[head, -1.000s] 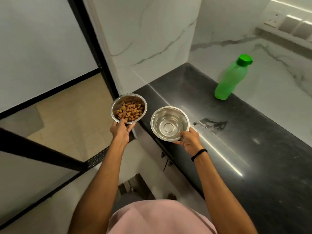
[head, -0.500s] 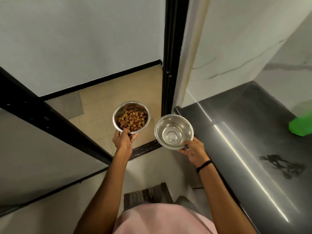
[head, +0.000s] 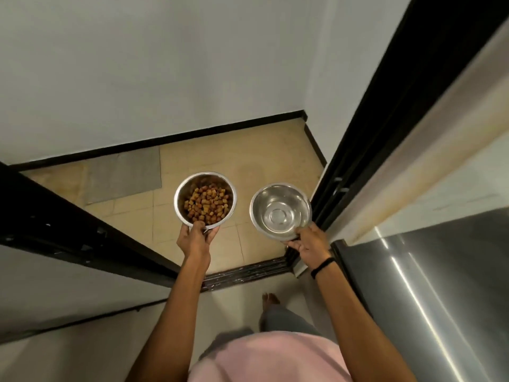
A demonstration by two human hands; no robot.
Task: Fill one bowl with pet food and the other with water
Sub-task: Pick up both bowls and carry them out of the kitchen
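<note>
My left hand (head: 196, 239) grips the near rim of a steel bowl (head: 205, 198) filled with brown pet food pellets. My right hand (head: 309, 241) grips the near rim of a second steel bowl (head: 280, 211), which looks to hold clear water. Both bowls are held level in the air over a doorway, side by side and apart. A black band sits on my right wrist.
A black door frame (head: 385, 128) rises at the right and a black rail (head: 68, 224) crosses at the left. Beyond the threshold (head: 248, 272) lies a beige tiled floor with a grey mat (head: 124, 177). The dark counter (head: 440, 285) is at the right. My bare foot (head: 270, 299) is below.
I have turned left, away from the counter, toward the doorway. The green bottle has left the view. Both bowls stay in my hands and have moved over the tiled floor.
</note>
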